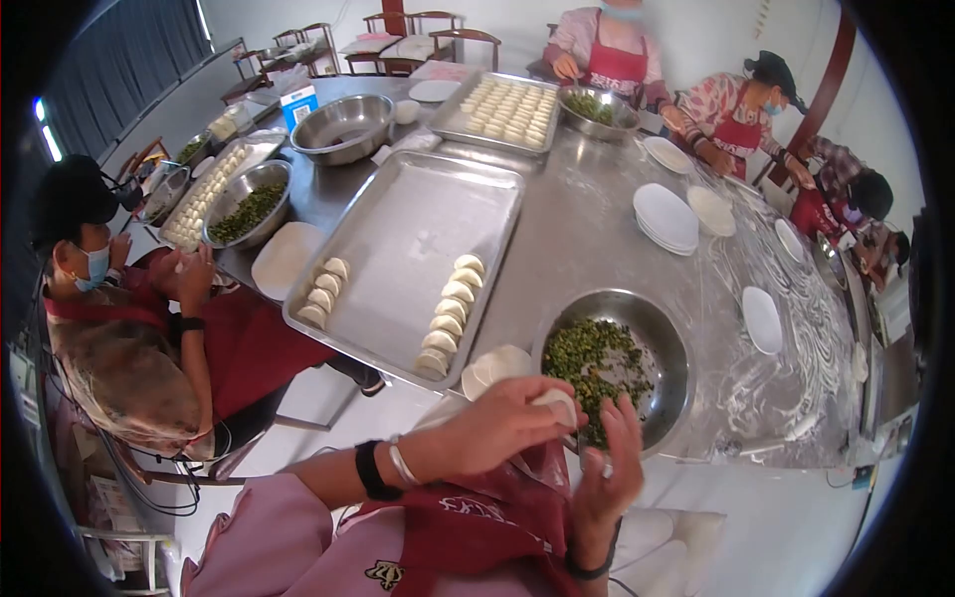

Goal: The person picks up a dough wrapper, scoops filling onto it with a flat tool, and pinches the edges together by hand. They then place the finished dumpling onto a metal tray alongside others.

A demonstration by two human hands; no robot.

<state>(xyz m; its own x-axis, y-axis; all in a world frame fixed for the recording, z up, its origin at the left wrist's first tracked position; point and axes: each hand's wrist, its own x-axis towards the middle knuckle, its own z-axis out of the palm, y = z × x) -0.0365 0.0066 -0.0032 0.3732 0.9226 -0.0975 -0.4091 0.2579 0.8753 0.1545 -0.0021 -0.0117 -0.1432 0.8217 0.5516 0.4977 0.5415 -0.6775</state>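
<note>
My left fingers [542,389] are pinching the dough [559,402], pale, smooth and rounded, here by the near edge of the steel bowl [675,370]; my right fingers [631,434] stand spread alongside. Chopped green filling [587,350] inside, plump crescent dumplings [449,324] lining the shiny tray [408,219], flour streaking the metal worktop [587,219]!

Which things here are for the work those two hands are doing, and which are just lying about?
For the work:
- dough in the left hand
- greens
- their bowl
- wrappers
- tray
- dumplings on it

Just about, it seems:
- chairs
- blue sign
- curtain
</note>
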